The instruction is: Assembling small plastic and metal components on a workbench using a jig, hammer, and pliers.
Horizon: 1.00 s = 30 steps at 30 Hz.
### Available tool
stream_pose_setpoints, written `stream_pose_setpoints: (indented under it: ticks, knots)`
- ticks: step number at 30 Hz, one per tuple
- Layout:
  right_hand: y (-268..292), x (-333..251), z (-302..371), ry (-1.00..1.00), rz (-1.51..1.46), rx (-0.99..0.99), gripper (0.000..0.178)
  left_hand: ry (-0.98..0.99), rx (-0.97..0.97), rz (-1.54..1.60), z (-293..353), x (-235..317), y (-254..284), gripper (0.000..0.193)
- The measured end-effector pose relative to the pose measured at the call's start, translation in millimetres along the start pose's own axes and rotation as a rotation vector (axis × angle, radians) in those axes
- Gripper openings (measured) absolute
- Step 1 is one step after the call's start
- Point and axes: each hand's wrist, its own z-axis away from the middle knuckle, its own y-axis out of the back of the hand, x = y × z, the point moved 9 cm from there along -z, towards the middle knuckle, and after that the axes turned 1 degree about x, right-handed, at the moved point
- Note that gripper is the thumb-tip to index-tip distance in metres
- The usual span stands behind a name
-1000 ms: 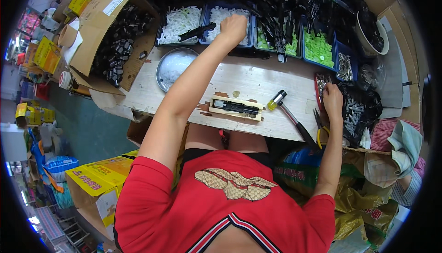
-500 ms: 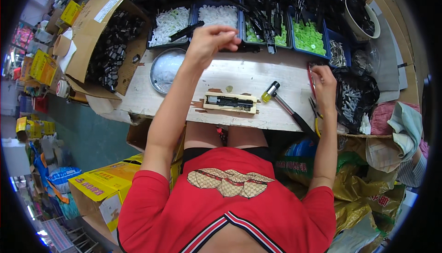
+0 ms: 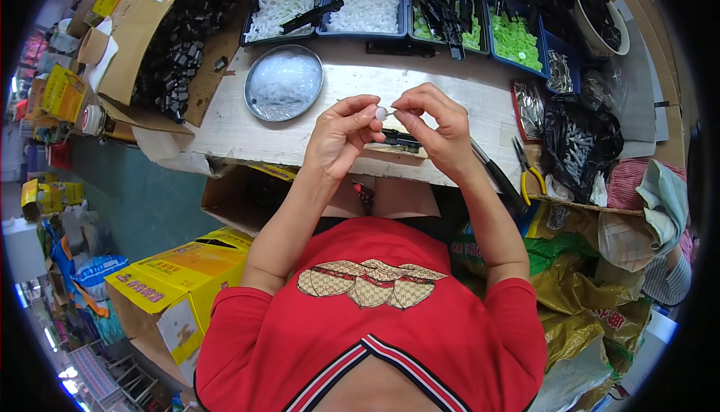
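Head view: both hands are raised over the near edge of the work table point(image 3: 360, 85), close together, fingertips almost meeting. Left hand point(image 3: 337, 136) has thumb and forefinger closed on a small white round piece point(image 3: 381, 113), its flat face partly exposed. Right hand point(image 3: 441, 130) pinches a thin piece point(image 3: 391, 113) between thumb and forefinger, directed at the white one; whether the two are joined or merely touching cannot be told. Directly below the hands, and partly hidden by them, a black assembly point(image 3: 400, 139) lies in a light wooden holder point(image 3: 386, 158).

Right of the holder, a hammer with a black grip point(image 3: 499, 181) lies aslant, its head hidden behind the right hand. Pliers with yellow handles point(image 3: 531, 175) lie just beside it. Beyond these are a red tray point(image 3: 516, 108) of metal parts and a black plastic bag point(image 3: 551, 138) containing grey pieces.

Left of centre, a round metal dish point(image 3: 282, 119) holds translucent material. Along the back stand blue trays point(image 3: 364, 34) with white and green parts; long black parts point(image 3: 454, 25) lie across some. At far left, a cardboard box point(image 3: 124, 67) contains small black pieces point(image 3: 180, 59).
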Motion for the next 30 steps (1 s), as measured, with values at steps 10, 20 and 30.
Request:
stream_pose_setpoints:
  ticks: [10,20,30]
  knots:
    - [-16,-20,-3,0.258,0.293,-0.004,0.011,-0.044,0.0,-0.054,11,6,1,0.018]
    - [-27,-11,-1,0.242,0.386,-0.045,0.011,-0.184,-0.032,-0.291,21,5,9,0.02]
    - [-36,1,8,0.193,0.341,-0.096,0.011,-0.192,-0.054,-0.396,21,6,12,0.022]
